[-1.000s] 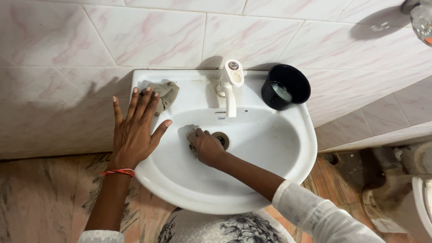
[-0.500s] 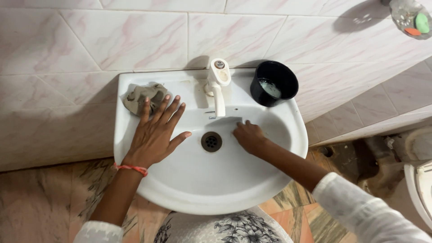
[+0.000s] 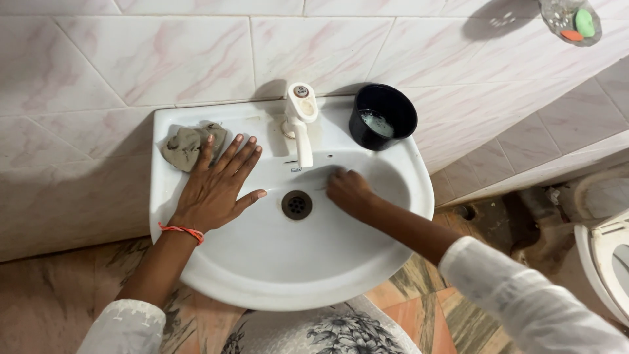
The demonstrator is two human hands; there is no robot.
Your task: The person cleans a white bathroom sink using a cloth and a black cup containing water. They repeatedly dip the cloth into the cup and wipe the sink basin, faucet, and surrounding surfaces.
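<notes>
A: Head view, single frame. Left hand [image 3: 216, 187]?

B: Flat, palm down, fingers spread wide on the left rim of the white washbasin [image 3: 262, 275]. It grips nothing. The index and middle fingertips reach the edge of a grey crumpled cloth [image 3: 187, 144] lying on the basin's back left corner. A red thread band [image 3: 181, 230] sits on that wrist.

A: Right hand [image 3: 350, 192]?

B: Inside the bowl, right of the drain [image 3: 297, 204], just below the white tap [image 3: 301, 121]. Fingers curled and pressed toward the bowl wall. Cannot tell whether anything is held under them; the fingertips are blurred.

A: Surroundings?

B: Black cup [image 3: 385, 117] with some liquid stands on the basin's back right corner, apart from both hands. Wall of pale marbled tiles [image 3: 131, 59] behind. A clear soap dish [image 3: 571, 19] with green and orange pieces hangs top right. White toilet [image 3: 606, 252] at the right edge. Both sleeves white.
</notes>
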